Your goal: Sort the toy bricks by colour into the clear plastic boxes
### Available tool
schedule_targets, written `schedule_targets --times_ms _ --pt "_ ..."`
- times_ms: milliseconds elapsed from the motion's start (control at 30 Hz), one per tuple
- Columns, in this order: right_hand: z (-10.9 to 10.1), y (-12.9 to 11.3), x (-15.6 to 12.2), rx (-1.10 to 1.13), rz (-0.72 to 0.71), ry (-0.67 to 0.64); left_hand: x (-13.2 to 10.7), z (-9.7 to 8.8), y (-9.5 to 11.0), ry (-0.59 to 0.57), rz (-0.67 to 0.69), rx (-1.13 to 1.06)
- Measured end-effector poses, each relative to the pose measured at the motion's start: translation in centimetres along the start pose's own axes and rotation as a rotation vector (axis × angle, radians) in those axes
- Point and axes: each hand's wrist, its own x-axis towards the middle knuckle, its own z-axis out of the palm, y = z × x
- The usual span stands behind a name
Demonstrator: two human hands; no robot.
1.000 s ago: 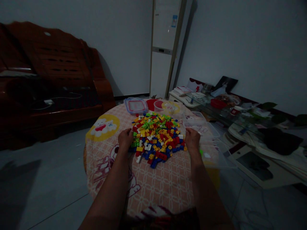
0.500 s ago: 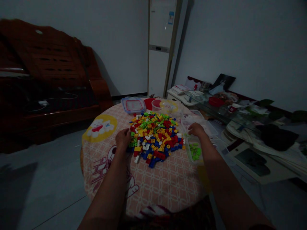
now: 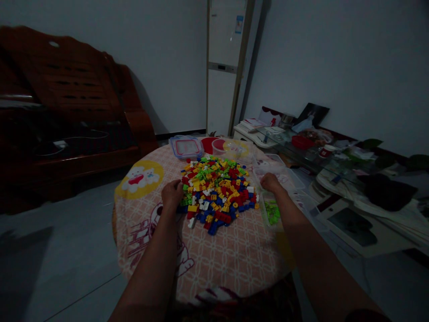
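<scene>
Basically, a loose heap of coloured bricks point(image 3: 216, 194) sits on the patterned cloth point(image 3: 228, 259), roundish, no clear long axis. Left hand point(image 3: 172, 193) is the nearer one, right at the heap's nine o'clock edge, so the bricks lie toward its three. Fingers curled in; can't tell if they pinch a brick (dark shot). Right hand point(image 3: 271, 183) is apart from the heap, off its three o'clock side, so the heap lies toward its nine. Fingers bent and bunched; can't tell if anything's in them. Key relation: the clear box point(image 3: 263, 213) with green bricks point(image 3: 274, 214) lies at the right hand's six o'clock, long axis apparently twelve to six, partly hidden by the right forearm point(image 3: 308, 228). Left hand is across the heap from it. Further out from the heap: clear trays point(image 3: 288, 176) between two and three, round tub point(image 3: 217, 152) at twelve, lidded box point(image 3: 186, 147) at eleven.
</scene>
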Motion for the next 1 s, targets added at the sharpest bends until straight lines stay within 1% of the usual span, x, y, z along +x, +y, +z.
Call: schedule_targets --times_ms 233,367,533,633,700,800,867,933,1000 --pt "0.0 0.1 0.1 0.002 -0.068 -0.014 0.1 0.3 -0.4 0.018 0.014 -0.05" --pt "0.0 -0.2 0.2 0.005 -0.06 0.002 0.2 0.5 -0.6 0.032 0.021 -0.053" --pt "0.2 -0.2 0.0 0.045 -0.036 0.051 0.1 0.3 -0.4 0.019 0.01 -0.048" --pt "-0.3 0.3 -0.2 0.096 -0.015 0.093 0.1 0.2 -0.2 0.017 -0.005 -0.041" --pt "-1.2 0.9 -0.5 0.138 0.004 0.128 0.1 0.3 -0.2 0.025 -0.006 -0.04" --pt "-2.9 1.9 -1.5 0.198 0.028 0.19 0.1 0.3 -0.3 0.034 0.009 -0.046" --pt "-3.9 2.5 -2.8 0.23 0.027 0.22 0.1 0.4 -0.3 0.035 0.006 -0.05" --pt "-4.3 3.0 -4.4 0.269 0.016 0.228 0.1 0.4 -0.3 0.038 0.006 -0.057" --pt "-4.0 3.3 -6.1 0.327 -0.003 0.227 0.0 0.3 -0.3 0.042 0.007 -0.07"
